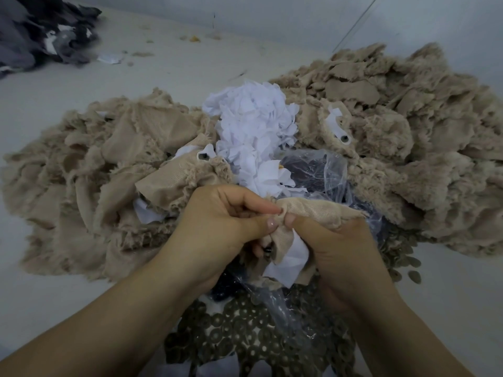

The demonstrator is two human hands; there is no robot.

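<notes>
Both our hands meet over the near middle of the pale grey table [35, 308], working one small piece of beige plush fabric [315, 213] turned with its woven backing up. Our left hand [217, 224] has its fingers curled in, and its thumb and forefinger pinch the bunched edge of the piece. Our right hand [337, 251] grips the same piece from the other side, thumb pressed on top and fingers curled beneath, out of sight. A white lining patch [288, 263] hangs from the piece between our palms, and a small dark round part [268, 250] shows just beside the left fingertips; we cannot tell what it is.

Below our wrists lies a spread of dark round discs with centre holes [245, 336], partly under a crumpled clear plastic bag [322, 170]. Beyond our hands, one heap of beige plush pieces [89, 172] sits to the left and another heap [402, 126] to the right, with a mound of white fabric scraps [253, 123] between them. A pile of dark grey cloth [40, 31] lies well apart at the far left corner.
</notes>
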